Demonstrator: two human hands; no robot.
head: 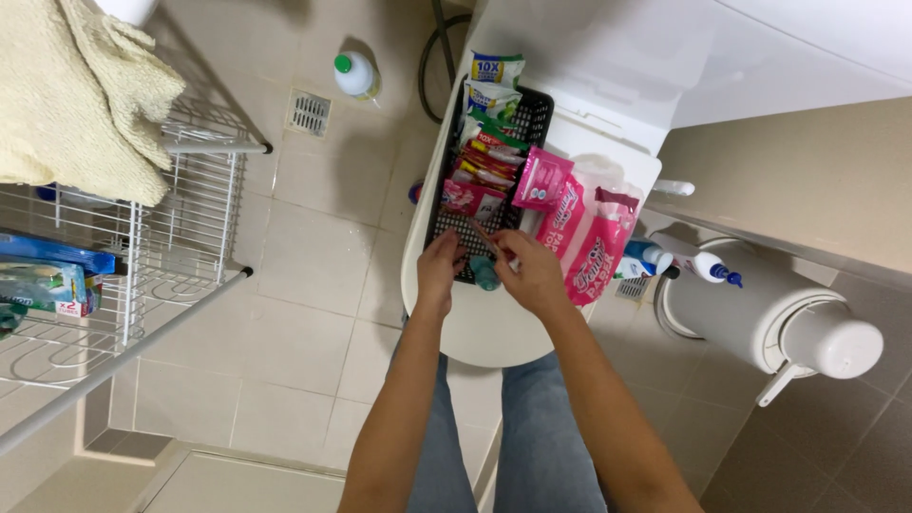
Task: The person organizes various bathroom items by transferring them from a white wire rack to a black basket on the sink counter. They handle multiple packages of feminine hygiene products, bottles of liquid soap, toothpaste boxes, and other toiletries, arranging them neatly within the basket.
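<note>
At far left a cream towel [76, 90] hangs over a white wire rack [180, 228], with blue and green packets [47, 275] on its shelf. On the tiled floor beyond it you have a square drain [309, 112] and a white bottle with a green cap [356, 74].

Your left hand [439, 269] rests at the near edge of the black basket [532, 119], fingers curled together; whether it grips anything cannot be determined. The basket sits on the white surface [494, 328] and is packed with upright pink, red and green sachets [489, 157], which crowd the space just beyond both hands.

A thin stick-like item [483, 234] lies between your hands, its long axis running from far left to near right. Its near end disappears into your right hand [532, 271], which is pinched shut on it.

Right of that hand, a large pink refill pouch [589, 237] leans against the basket. Further right stand blue-capped spray bottles [679, 261] and a white lidded bin [779, 318].
</note>
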